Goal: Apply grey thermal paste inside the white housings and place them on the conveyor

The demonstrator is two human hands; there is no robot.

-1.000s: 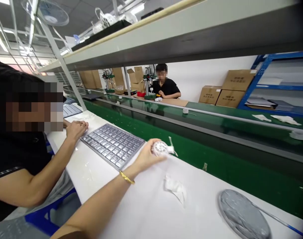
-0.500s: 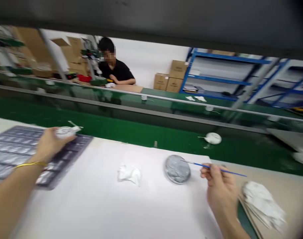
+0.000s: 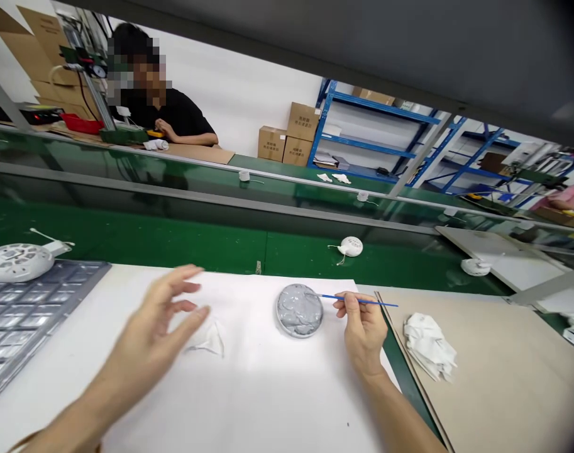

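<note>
My left hand hangs open over the white sheet, holding nothing, and is nearest a crumpled white cloth. My right hand is shut on a thin blue paintbrush, whose tip reaches toward a round dish of grey paste. I cannot tell whether the tip touches the paste. A round white perforated part with a thin stem rests on the far corner of a metal tray at the left edge.
A white part with a cord lies on the green conveyor belt beyond the sheet. Crumpled white cloths lie on a beige board to the right. A co-worker sits across the line, before cartons and blue shelving.
My left hand has let go of the white part, which now rests on the tray. My right hand and the brush have moved closer to the dish, and the view has turned left.
</note>
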